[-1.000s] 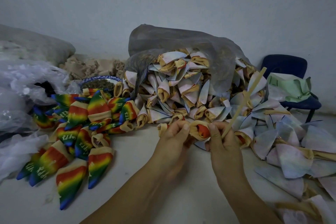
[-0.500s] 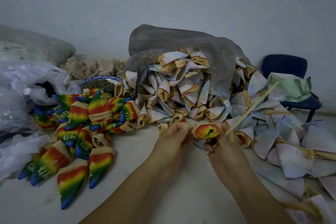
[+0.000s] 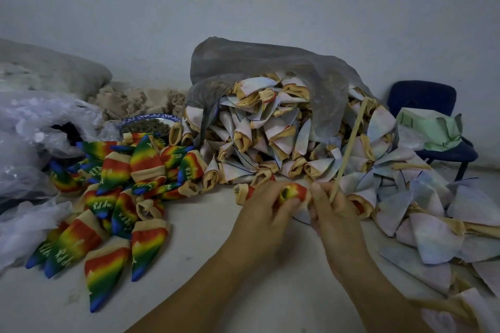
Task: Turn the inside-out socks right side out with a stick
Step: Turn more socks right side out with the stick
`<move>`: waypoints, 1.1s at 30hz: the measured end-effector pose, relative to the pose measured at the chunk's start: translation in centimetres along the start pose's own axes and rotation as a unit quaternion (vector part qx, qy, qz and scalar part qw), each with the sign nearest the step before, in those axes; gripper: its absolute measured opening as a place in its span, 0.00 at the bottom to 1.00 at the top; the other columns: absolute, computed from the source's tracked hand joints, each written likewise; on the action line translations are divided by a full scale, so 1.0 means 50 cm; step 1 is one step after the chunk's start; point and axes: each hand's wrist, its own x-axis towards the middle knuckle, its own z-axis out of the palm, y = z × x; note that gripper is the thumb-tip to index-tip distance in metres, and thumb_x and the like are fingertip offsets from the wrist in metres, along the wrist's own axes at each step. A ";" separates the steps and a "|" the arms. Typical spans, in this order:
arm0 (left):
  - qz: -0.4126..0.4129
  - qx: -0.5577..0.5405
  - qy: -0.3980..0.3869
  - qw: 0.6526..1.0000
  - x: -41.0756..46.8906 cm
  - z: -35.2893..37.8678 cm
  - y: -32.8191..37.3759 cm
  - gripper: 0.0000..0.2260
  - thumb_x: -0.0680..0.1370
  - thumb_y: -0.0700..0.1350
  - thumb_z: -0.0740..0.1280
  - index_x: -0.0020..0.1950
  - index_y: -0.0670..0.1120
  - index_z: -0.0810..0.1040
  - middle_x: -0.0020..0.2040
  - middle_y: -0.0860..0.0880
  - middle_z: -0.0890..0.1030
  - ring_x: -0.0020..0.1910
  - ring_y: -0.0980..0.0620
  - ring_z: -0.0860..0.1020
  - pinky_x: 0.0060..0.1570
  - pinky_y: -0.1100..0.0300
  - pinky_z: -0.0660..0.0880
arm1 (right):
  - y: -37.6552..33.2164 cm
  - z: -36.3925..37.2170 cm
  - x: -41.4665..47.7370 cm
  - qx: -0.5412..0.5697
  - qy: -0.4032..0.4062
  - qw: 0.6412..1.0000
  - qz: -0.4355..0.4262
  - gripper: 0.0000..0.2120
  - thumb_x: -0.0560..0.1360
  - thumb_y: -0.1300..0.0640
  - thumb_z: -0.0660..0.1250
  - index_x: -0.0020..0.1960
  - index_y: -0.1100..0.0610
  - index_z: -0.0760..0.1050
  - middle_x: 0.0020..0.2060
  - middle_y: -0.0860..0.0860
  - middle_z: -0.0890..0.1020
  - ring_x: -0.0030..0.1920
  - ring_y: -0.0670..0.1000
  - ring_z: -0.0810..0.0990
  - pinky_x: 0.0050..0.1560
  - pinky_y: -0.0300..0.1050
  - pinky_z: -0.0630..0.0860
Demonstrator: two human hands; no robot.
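A half-turned sock [image 3: 293,193], showing red, yellow and green, sits bunched between my two hands at the table's middle. My left hand [image 3: 266,211] grips its left side with curled fingers. My right hand [image 3: 334,213] pinches its right side and also holds a thin wooden stick [image 3: 350,143], which points up and slightly right. A big heap of pale inside-out socks [image 3: 270,138] spills from a grey plastic bag [image 3: 270,62] behind. Finished rainbow socks [image 3: 108,197] lie in a pile on the left.
More pale socks [image 3: 433,224] spread over the right side of the white table [image 3: 216,265]. Clear plastic bags [image 3: 32,138] lie at far left, a patterned bowl [image 3: 148,123] behind the rainbow pile. A blue chair [image 3: 433,121] with green cloth stands at right by the wall.
The stick swung from a low slant to the right up to nearly upright. More of the sock's rainbow side shows, and both hands closed in around it.
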 end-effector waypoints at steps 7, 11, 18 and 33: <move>-0.147 0.040 0.091 0.984 0.027 -0.053 -0.071 0.11 0.82 0.56 0.59 0.51 0.54 0.79 0.42 0.57 0.77 0.44 0.56 0.75 0.39 0.62 0.66 | 0.030 -0.073 0.043 -0.335 0.044 0.935 -0.106 0.09 0.77 0.43 0.61 0.44 0.46 0.75 0.43 0.50 0.76 0.42 0.50 0.76 0.41 0.46 0.72; -0.153 0.147 0.024 0.977 0.026 -0.043 -0.102 0.16 0.82 0.56 0.58 0.65 0.54 0.79 0.52 0.52 0.71 0.58 0.51 0.67 0.53 0.58 0.62 | 0.049 -0.052 0.030 -0.479 -0.085 0.871 -0.064 0.16 0.76 0.44 0.64 0.61 0.46 0.74 0.56 0.43 0.72 0.54 0.46 0.73 0.46 0.43 0.68; -0.145 0.116 0.101 0.977 0.022 -0.041 -0.098 0.15 0.82 0.53 0.62 0.66 0.51 0.77 0.62 0.53 0.69 0.66 0.53 0.62 0.60 0.63 0.57 | 0.041 -0.042 0.024 -0.599 -0.062 0.794 -0.085 0.11 0.80 0.46 0.58 0.51 0.51 0.74 0.49 0.47 0.72 0.45 0.49 0.77 0.40 0.44 0.73; 0.116 0.168 -0.040 0.978 -0.013 0.022 -0.026 0.13 0.83 0.48 0.59 0.60 0.52 0.82 0.58 0.56 0.81 0.60 0.57 0.72 0.62 0.65 0.62 | 0.042 -0.042 0.028 -0.633 -0.080 0.766 -0.079 0.13 0.79 0.42 0.55 0.52 0.50 0.71 0.50 0.48 0.73 0.46 0.51 0.78 0.37 0.44 0.70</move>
